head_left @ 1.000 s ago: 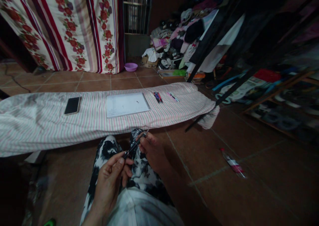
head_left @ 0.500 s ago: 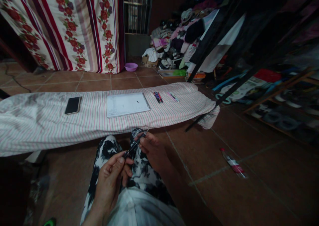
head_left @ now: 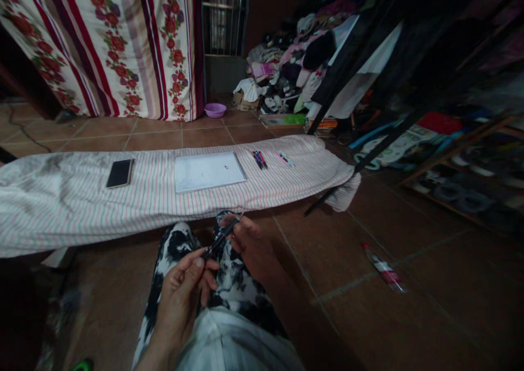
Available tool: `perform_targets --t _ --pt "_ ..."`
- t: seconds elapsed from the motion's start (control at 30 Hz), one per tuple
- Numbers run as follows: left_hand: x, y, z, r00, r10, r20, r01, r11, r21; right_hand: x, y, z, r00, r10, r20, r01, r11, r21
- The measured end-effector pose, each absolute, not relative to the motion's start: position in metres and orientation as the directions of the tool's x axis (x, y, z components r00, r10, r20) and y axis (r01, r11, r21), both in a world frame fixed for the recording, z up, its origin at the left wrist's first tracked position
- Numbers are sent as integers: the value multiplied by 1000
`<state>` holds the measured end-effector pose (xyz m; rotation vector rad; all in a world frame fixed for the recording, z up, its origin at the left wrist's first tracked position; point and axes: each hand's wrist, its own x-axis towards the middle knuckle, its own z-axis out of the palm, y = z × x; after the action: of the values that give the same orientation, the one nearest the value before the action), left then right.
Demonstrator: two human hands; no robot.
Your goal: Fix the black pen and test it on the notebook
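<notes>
Above my lap, a dark pen slants up to the right between my two hands. My left hand pinches its lower end between thumb and fingers. Near its upper end, my right hand has its fingers closed on it, and a thin light tip shows past them. Beyond my knees, a spiral notebook lies open on the striped cloth, with a tiny dark thing on its page. To its right lie several dark and red pens and a pink and pale pen.
A phone lies on the cloth at left. On the tiled floor are a plastic bottle at right and a purple basin at the back. A heap of clothes, a dark slanted pole and a shoe rack stand around.
Very little differs. Both hands stay on the pen above my lap, with only a slight shift of the right hand's fingers.
</notes>
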<state>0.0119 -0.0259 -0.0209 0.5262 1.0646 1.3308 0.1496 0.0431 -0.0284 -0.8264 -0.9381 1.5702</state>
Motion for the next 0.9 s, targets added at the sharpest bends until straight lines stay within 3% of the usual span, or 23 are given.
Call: perform_targets --t 0.53,0.9 --pt "14 -23 -21 -120 945 -306 -492 211 845 146 45 -27 -126 990 -66 -440 -116 -890" --pt "12 -25 -21 -107 937 -333 -555 221 802 150 43 -25 -204 978 -45 -511 -145 -847"
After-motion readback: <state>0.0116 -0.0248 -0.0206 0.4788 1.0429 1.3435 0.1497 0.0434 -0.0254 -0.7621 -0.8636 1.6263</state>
